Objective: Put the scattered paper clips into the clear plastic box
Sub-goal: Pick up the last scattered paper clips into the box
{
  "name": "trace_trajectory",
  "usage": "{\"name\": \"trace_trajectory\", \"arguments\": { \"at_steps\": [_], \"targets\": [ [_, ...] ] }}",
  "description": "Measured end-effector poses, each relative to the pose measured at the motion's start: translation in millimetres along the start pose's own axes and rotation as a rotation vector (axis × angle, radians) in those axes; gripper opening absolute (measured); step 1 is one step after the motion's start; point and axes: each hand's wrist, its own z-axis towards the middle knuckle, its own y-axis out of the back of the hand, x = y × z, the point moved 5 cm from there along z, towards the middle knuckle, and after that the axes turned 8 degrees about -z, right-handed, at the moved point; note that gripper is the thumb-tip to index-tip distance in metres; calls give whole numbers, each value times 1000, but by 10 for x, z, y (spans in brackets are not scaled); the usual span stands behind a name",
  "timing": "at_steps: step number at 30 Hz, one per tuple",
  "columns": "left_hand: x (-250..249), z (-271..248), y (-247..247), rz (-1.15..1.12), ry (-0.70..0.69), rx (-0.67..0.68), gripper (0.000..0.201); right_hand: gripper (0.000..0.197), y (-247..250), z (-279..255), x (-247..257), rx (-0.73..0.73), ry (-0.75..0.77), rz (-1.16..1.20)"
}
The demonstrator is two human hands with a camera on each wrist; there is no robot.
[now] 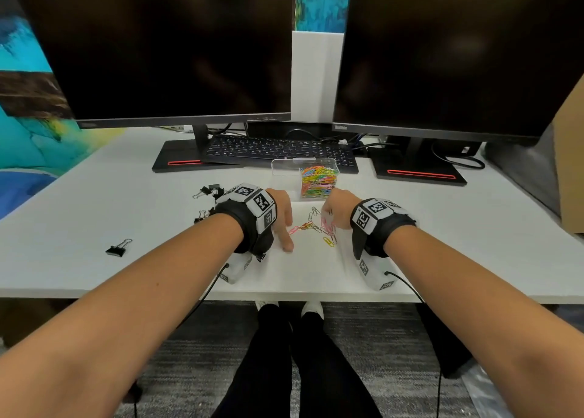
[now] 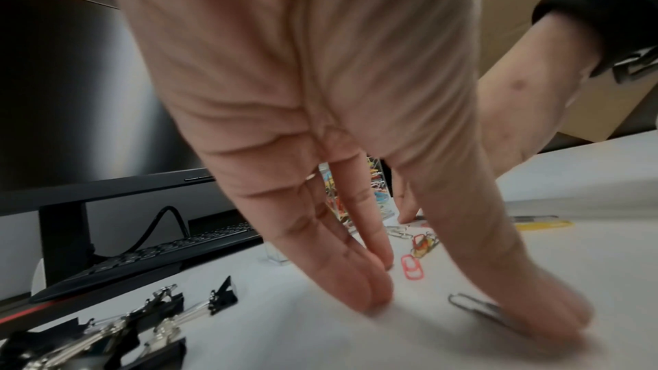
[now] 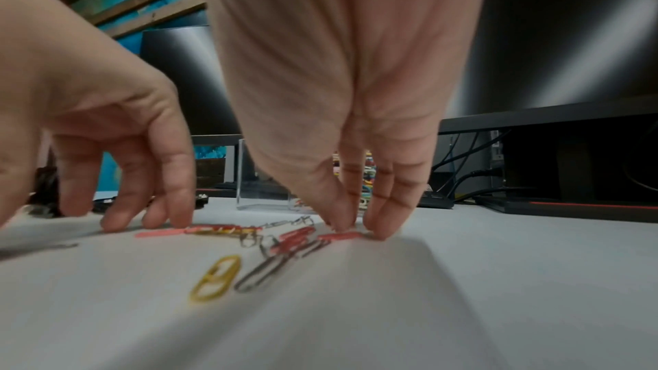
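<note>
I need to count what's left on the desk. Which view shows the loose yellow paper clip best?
The right wrist view: the yellow wire paper clip lies large and unobstructed on the white desk. The head view shows it small between both hands. The left wrist view shows only a blurred yellow streak, unclear.

Head view high, facing down at desk (image 1: pixel 442 243); wrist views low, close, forward; all share paper clips (image 1: pixel 319 228).

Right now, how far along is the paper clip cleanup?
Mostly done: the clear plastic box already holds a heap of coloured clips. In hand: the right hand pinches a pink paper clip. Left: a small cluster of loose clips on the white desk, one under the left hand.
</note>
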Motion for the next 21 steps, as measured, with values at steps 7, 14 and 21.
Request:
{"name": "trace_trajectory", "arguments": {
  "at_steps": [7, 14, 21],
  "targets": [
    [-190, 9, -47, -20, -78, -35, 52, 30, 11, -106, 76, 4, 69, 14],
    [-393, 13, 11, 60, -151, -87, 52, 46, 64, -273, -264, -37, -25, 180],
    [-519, 124, -29, 147, -161, -66, 66, 54, -56, -318, -163, 102, -4, 160]
  ]
}}
